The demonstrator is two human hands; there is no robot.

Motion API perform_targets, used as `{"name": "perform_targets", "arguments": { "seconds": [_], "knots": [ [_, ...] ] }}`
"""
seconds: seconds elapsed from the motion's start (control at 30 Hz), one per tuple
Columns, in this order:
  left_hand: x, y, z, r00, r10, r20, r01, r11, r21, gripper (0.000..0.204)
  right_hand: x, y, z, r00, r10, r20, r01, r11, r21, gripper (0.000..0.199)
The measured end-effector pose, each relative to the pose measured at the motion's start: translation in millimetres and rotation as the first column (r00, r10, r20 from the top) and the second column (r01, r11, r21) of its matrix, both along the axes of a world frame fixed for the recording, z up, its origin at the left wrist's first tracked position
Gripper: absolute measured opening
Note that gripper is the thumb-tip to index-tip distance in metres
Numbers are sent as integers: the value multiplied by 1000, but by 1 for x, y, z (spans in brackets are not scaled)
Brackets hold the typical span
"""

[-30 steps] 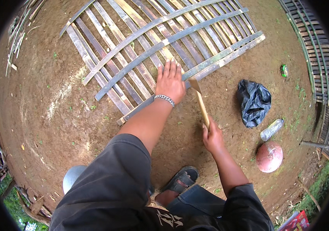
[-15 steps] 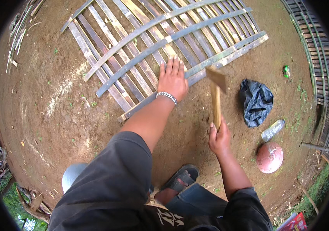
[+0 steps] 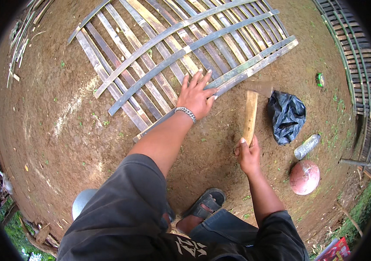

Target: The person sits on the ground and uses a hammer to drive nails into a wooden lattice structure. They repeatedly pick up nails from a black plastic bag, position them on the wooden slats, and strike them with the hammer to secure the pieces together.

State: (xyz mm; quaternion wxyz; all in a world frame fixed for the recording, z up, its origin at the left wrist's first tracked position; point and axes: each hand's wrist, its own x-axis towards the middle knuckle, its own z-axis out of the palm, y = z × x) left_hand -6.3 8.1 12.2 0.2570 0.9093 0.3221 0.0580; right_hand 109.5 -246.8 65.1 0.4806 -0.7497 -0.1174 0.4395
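A panel of bamboo slats (image 3: pixel 138 85), crossed by longer curved strips, lies on the ground ahead of me. My left hand (image 3: pixel 194 98) rests on its near edge strip (image 3: pixel 248 69), with the fingers spread and the thumb out to the right. It wears a chain bracelet (image 3: pixel 186 114). My right hand (image 3: pixel 249 157) is closed around the lower end of the wooden handle of a hatchet (image 3: pixel 250 115). The hatchet is held upright in the view, to the right of the panel's edge, its blurred metal head toward the right.
A black plastic bag (image 3: pixel 287 117), a clear bottle (image 3: pixel 307 147) and a pink ball (image 3: pixel 304 177) lie to the right. Beyond them are a green can (image 3: pixel 319 80) and another slatted structure (image 3: pixel 361 65). Thin strips (image 3: pixel 19 48) lie far left. My sandalled foot (image 3: pixel 202 204) is below.
The hatchet's head has swung to the right, with its handle still in my right hand. My left hand's fingers have spread apart, and its thumb has come out.
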Motion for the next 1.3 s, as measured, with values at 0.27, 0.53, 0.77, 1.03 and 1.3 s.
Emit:
{"name": "perform_targets", "arguments": {
  "seconds": [0.27, 0.53, 0.77, 1.03, 1.3],
  "knots": [
    [6, 1, -4, 993, 103, 61, -97, 991, -94, 19, -20, 0, -5, 993, 104, -51, -109, 988, -105, 43],
    [3, 2, -6, 987, 107, 121, -94, 990, -110, 15, -22, 0, 1, 954, 281, 101, -246, 932, -265, 51],
    [1, 1, -9, 985, 102, 140, -92, 993, -76, 15, -11, 0, 8, 762, 508, 402, -362, 849, -386, 50],
    [-2, 1, -16, 946, 202, 254, -190, 979, -70, 48, -8, 11, 20, 694, 507, 510, -395, 862, -319, 49],
    [3, 1, -18, 970, 198, 137, -191, 979, -65, 58, 2, 21, 38, 657, 528, 538, -404, 849, -339, 48]
  ]
}}
